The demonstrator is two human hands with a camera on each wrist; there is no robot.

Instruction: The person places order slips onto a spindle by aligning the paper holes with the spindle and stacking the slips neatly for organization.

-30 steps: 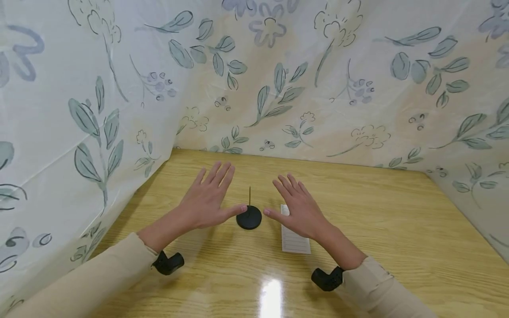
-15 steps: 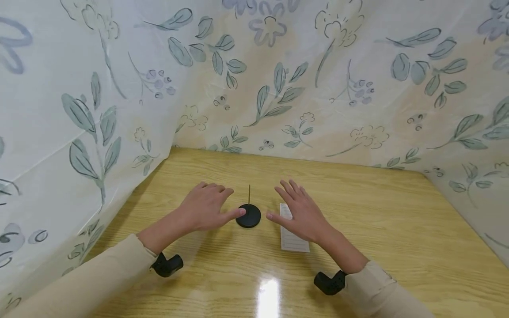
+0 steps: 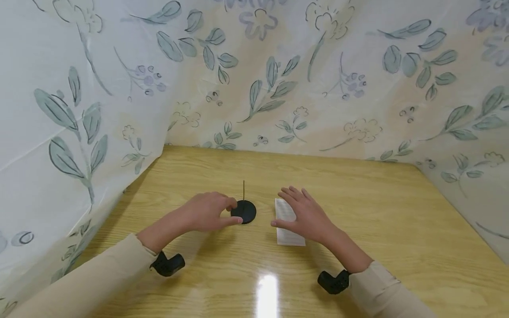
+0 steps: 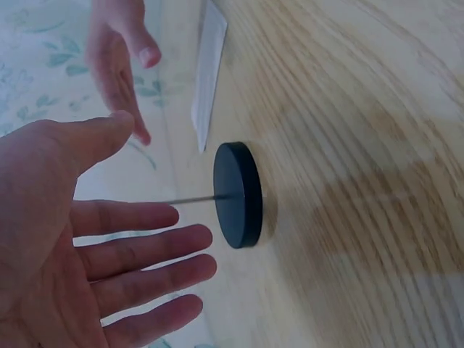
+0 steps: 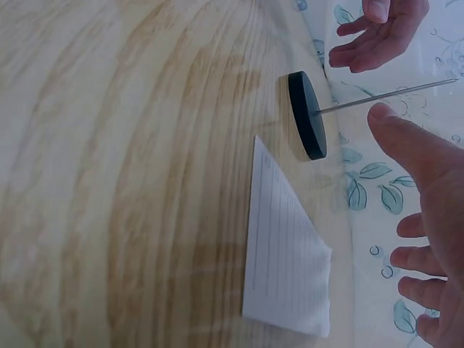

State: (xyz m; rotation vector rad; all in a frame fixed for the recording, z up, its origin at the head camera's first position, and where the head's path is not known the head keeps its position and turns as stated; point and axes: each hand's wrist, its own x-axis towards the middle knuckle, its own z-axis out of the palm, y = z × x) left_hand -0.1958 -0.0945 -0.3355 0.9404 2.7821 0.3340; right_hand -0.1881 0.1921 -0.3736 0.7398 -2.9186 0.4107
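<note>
A receipt spike [image 3: 248,213] with a round black base and a thin upright metal rod stands on the table between my hands. My left hand [image 3: 204,213] hovers just left of it, fingers slightly bent and thumb out toward the base. In the left wrist view, this hand [image 4: 51,239] holds nothing, and its fingertips lie apart from the base. My right hand [image 3: 310,217] floats over a white ruled paper slip [image 3: 289,237], fingers spread and partly hiding it. Bare table shows between this hand [image 5: 438,203] and the slip [image 5: 283,261] in the right wrist view.
The wooden table [image 3: 377,229] reaches back to a floral cloth [image 3: 258,79], which also hangs along the left and right sides. Black wrist-worn devices sit at the left [image 3: 169,264] and right [image 3: 334,282] cuffs. A light reflection shines near the front.
My left hand's fingers have bent and lowered toward the spike's base. The right hand has lowered slightly, its fingers still spread. The head view has shifted a little; spike and slip have not moved.
</note>
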